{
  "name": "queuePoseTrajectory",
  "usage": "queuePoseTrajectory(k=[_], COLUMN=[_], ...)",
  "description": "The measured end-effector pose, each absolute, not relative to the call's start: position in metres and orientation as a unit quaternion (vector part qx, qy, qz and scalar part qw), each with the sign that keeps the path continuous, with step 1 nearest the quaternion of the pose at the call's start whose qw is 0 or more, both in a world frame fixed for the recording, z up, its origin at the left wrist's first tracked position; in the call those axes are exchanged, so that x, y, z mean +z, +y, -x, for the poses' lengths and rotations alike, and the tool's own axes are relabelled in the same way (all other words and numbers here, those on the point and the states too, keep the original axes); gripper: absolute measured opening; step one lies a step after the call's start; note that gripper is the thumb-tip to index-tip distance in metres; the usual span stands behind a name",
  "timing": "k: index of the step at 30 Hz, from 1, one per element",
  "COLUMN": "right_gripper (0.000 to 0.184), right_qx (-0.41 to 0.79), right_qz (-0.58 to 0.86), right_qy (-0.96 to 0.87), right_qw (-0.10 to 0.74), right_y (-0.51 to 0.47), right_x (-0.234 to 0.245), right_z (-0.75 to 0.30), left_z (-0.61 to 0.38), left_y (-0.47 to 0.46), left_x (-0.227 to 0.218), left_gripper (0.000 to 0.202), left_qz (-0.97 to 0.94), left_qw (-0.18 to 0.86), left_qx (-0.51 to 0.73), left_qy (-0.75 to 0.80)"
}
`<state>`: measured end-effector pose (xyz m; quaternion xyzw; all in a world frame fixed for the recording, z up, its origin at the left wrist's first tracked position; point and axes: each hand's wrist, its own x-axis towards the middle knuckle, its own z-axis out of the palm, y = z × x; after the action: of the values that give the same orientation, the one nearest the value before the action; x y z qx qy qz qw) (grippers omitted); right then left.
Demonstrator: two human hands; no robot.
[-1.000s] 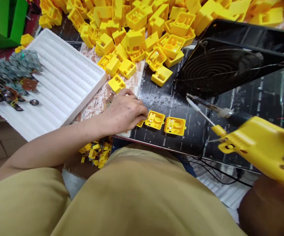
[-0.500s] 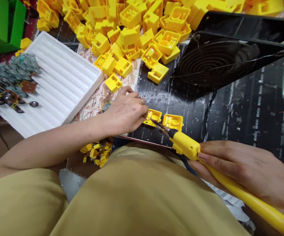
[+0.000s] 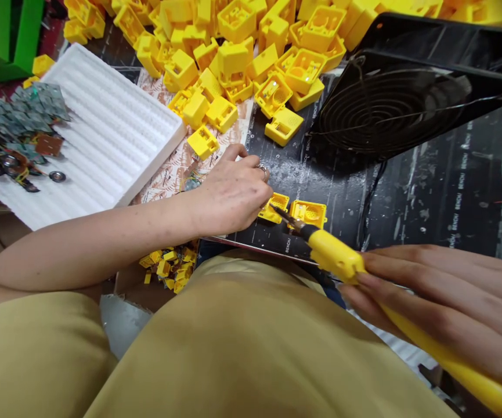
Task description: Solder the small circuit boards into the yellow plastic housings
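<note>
A yellow soldering iron (image 3: 336, 255) is gripped in my right hand (image 3: 442, 296), fingers wrapped along its handle. Its dark metal tip reaches into a small open yellow plastic case (image 3: 279, 202) lying on the bench. My left hand (image 3: 239, 191) rests at that case's left side, wearing a ring. The fingers of this hand are curled down and closed, and their tips are hidden behind the knuckles, so what they pinch cannot be made out. Just right of the first case lies a second open yellow case (image 3: 309, 213), which neither hand touches.
Many yellow cases (image 3: 233, 64) are heaped at the back. A black fan (image 3: 376, 110) stands at the right rear. On the left, a white foam sheet (image 3: 115, 128) bears grey parts and wired discs (image 3: 57, 176). A box of yellow pieces (image 3: 170, 270) sits below the bench edge.
The iron's tip has drawn back slightly to the right from my left fingers. My right hand has shifted a little right. The whole view has moved slightly too.
</note>
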<state>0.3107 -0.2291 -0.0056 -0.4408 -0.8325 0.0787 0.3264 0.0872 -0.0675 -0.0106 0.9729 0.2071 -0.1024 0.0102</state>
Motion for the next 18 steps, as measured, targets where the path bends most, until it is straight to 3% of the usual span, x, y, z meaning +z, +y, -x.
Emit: queuePoseTrajectory(k=[8,11,14,18], right_gripper=[0.029,0.050,0.067,0.065], right_qx=[0.090,0.107,0.074,0.015], right_qz=[0.467,0.485,0.517,0.538], right_qy=[-0.814,-0.791,-0.765,-0.759], right_qw=[0.333,0.358,0.376,0.367], right_y=[-0.239,-0.240,-0.240,-0.237], right_x=[-0.011,-0.019,-0.032,-0.041], right_z=[-0.328,-0.327,-0.328,-0.329], left_z=[-0.087,-0.084,-0.074,-0.060], left_y=[-0.067,-0.067,-0.063,-0.055], left_x=[-0.010,-0.009,-0.007,-0.009], left_gripper=[0.029,0.025,0.021,0.033], left_qz=[-0.973,-0.974,-0.970,-0.946], left_qw=[0.021,0.010,0.087,0.214], left_qx=[-0.095,-0.110,-0.079,-0.020], left_qy=[0.208,0.199,0.214,0.241])
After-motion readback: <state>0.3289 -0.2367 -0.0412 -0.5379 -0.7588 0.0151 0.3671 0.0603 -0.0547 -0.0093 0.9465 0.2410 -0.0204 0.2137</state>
